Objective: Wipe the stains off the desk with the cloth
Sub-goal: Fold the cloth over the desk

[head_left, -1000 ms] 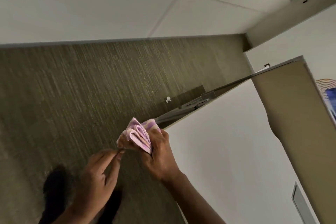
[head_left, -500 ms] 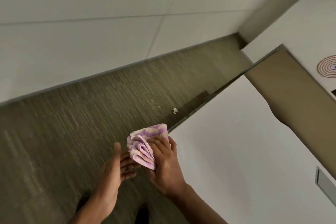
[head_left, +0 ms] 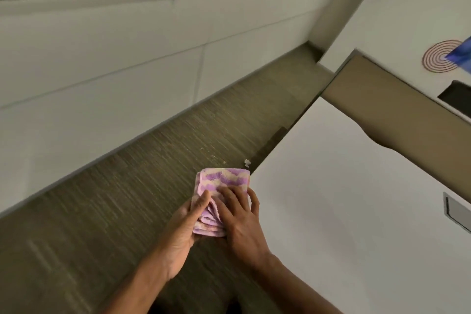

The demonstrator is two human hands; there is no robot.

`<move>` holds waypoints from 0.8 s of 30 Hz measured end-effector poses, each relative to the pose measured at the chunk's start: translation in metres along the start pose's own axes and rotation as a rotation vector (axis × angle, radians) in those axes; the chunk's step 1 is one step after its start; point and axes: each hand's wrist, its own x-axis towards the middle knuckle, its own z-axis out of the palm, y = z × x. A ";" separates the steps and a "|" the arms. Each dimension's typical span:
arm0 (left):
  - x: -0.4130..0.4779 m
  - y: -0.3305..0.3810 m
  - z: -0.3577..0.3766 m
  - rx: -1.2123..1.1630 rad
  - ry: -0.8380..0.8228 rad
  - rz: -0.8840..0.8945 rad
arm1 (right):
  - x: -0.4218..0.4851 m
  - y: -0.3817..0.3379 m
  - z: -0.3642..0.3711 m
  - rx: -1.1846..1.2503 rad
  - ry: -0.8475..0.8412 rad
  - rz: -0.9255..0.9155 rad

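Observation:
A folded purple and cream cloth (head_left: 219, 183) is held in the air over the carpet, just left of the white desk (head_left: 344, 211). My left hand (head_left: 183, 227) supports it from below and from the left, thumb on top. My right hand (head_left: 239, 219) lies flat on the cloth from above, fingers spread. The cloth's right edge is close to the desk's left edge; I cannot tell whether they touch. No stains show on the visible desk top.
A tan divider panel (head_left: 397, 115) runs along the desk's far side. A grey rectangular cover (head_left: 456, 211) sits in the desk at the right. Striped olive carpet (head_left: 114, 199) and a white wall (head_left: 102, 58) fill the left. A small white scrap (head_left: 246, 162) lies on the carpet.
The view has tilted up toward the wall. My left hand came up under the cloth and now holds it together with the right hand, which flattened on top.

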 end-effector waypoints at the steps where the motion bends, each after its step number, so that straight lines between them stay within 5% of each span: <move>1: 0.002 0.002 0.002 0.002 -0.018 0.003 | -0.001 -0.001 -0.004 -0.002 -0.005 0.031; 6: 0.010 0.012 0.025 0.036 -0.098 -0.002 | -0.005 -0.002 -0.027 0.011 -0.027 0.167; 15: 0.023 0.010 0.074 0.050 0.005 -0.032 | -0.027 0.026 -0.053 0.102 -0.045 0.205; 19: 0.027 0.012 0.092 0.095 -0.009 -0.031 | -0.046 0.054 -0.068 0.319 0.041 0.211; 24: 0.035 0.017 0.118 0.181 -0.098 -0.058 | -0.055 0.104 -0.100 0.684 0.267 0.561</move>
